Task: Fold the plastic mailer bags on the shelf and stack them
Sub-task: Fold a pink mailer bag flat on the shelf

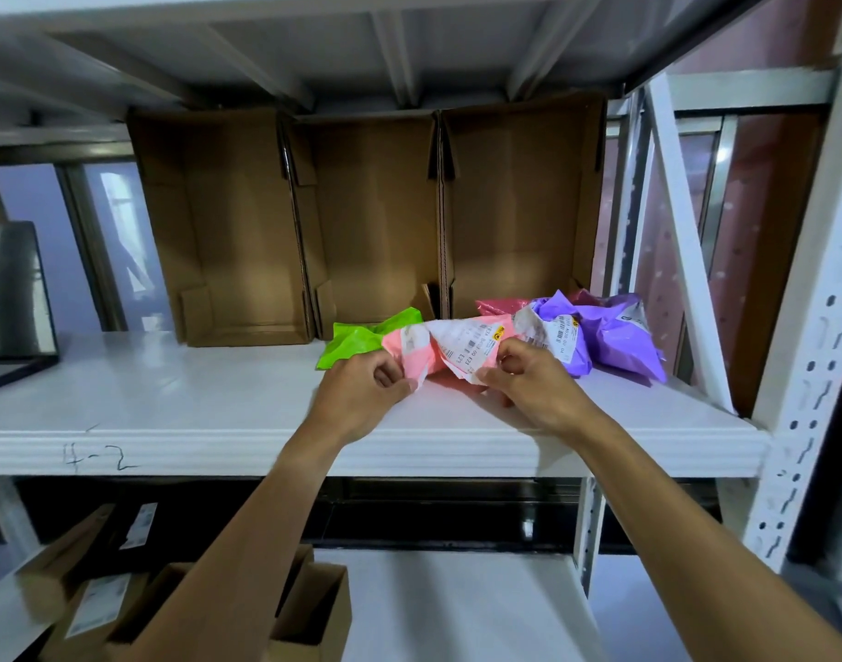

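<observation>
Several crumpled plastic mailer bags lay in a row on the white shelf [171,398], all in front of the middle cardboard box [376,217], which was the second of three open brown boxes lying on their sides with the openings toward the camera. The pink mailer bag [412,351] was just in front of this box's right corner, near the front edge of the board. It was of thin, wrinkled film, bunched into an irregular shape. A creased white shipping label [467,346] was stuck on it, with barcodes, small black print and a round yellow mark; the print was too small to read with certainty. The left hand [362,391] pinched the bag's left end between the thumb and curled fingers, and the right hand [533,384] pinched the lower edge of the label side in the same way. A bright green bag [357,339], glossy and crushed, lay directly in front of the middle cardboard box, touching the pink one. To the right of that box were a darker pink bag [498,306] and two purple bags [619,334], each with a white label. On the shelf's front lip, down and left of the box, a handwritten mark [99,458] read like "4-2". Far below the box stood smaller cartons [99,609] with paper labels.
</observation>
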The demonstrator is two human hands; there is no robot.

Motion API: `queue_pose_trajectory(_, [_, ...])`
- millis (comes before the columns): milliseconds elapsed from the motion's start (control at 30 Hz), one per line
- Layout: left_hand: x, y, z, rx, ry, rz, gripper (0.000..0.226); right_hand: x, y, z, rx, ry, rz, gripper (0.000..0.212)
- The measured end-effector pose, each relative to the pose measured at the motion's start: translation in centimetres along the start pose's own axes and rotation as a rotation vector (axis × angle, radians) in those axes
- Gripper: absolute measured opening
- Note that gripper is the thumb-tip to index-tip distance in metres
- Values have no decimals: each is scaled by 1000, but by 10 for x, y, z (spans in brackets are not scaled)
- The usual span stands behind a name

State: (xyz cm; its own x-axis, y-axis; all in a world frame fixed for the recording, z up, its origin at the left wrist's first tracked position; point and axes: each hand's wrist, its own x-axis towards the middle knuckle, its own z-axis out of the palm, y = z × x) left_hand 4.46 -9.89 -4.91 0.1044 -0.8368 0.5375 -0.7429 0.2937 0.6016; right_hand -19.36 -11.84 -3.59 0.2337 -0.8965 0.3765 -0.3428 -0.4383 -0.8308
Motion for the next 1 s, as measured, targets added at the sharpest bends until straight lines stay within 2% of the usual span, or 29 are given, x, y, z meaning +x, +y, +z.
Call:
queue_pose_trajectory(200, [0, -2, 1, 43, -7, 24, 18, -3, -2, -1, -5, 14, 11, 6])
queue_pose_trajectory(300, [-2, 1, 1, 75, -27, 18, 29, -6, -6, -3, 66, 24, 33, 3])
queue_pose_trajectory(367, [-4, 2, 1, 131, -16, 18, 31, -8, -9, -6, 182, 6, 84, 11])
queue_pose_trajectory(567, [-4, 2, 1, 125, 38, 65, 22, -8, -13, -8, 371, -34, 201, 12])
queue_pose_trajectory(700, [-4, 1, 0, 107, 58, 92, 16, -6, -11, -9, 376, -37, 220, 9])
queue_pose_trajectory(833, [-2, -2, -1, 79, 72, 87, 17, -7, -11, -10, 268, 79, 163, 12])
queue_pose_trajectory(1000, [-1, 2, -2, 101, 125, 82, 21, -4, -6, -14, 287, 223, 136, 19])
